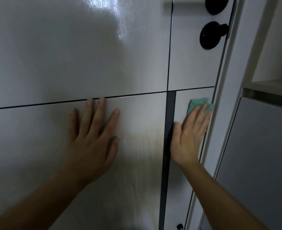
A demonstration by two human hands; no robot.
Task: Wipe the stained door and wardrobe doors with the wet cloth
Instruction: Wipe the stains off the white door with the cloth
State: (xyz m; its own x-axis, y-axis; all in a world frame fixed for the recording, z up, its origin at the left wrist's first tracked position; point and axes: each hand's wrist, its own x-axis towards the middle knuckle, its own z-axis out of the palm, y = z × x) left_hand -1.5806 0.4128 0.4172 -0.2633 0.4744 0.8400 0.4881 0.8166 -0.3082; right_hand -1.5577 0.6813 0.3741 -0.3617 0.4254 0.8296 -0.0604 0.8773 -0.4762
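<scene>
Green cloth (198, 105) lies flat against the narrow right panel of the white door (87, 55), just below the horizontal groove, beside the frame (228, 113). Right hand (189, 138) presses it with open palm, fingers extended, not clenched. Left hand (92, 138) rests flat and empty on the wide panel, fingers spread. A yellowish stain (145, 155) lies between the hands. Black knob (211, 34) above.

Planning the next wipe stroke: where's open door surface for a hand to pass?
Free: the wide panel above the horizontal groove, left of the knobs. Crowded: the narrow strip where the right hand presses the green cloth; the left hand lies beside the yellowish stain.
</scene>
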